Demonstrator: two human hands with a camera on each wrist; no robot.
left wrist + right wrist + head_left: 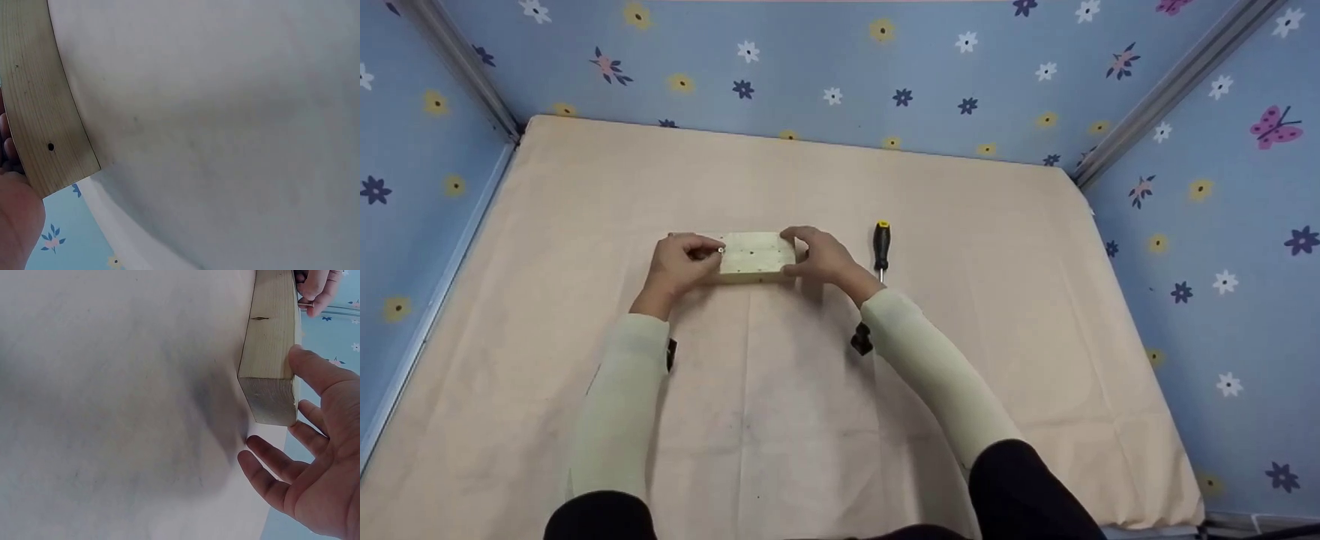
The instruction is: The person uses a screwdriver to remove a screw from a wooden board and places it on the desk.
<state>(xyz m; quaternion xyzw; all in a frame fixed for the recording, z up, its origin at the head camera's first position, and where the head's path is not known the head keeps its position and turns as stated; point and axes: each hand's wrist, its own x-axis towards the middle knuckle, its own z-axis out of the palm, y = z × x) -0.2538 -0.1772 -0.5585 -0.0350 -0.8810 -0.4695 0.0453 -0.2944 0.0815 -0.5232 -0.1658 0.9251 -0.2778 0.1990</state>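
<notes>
A pale wooden block lies flat, with small dark holes in its upper face. At its left part, my left hand pinches a small screw between thumb and index finger. The screw stands at the block's upper face; whether its tip sits in the wood cannot be told. Round the right end, my right hand holds the block between its thumb on the near edge and a finger on the far edge. Its other fingers spread loosely past the end. The left fingers are mostly hidden behind the block in the left wrist view.
A black screwdriver with a yellow cap lies right of the block, its shaft partly hidden by my right forearm. A beige cloth covers the table. Blue flowered panels enclose the back and both sides.
</notes>
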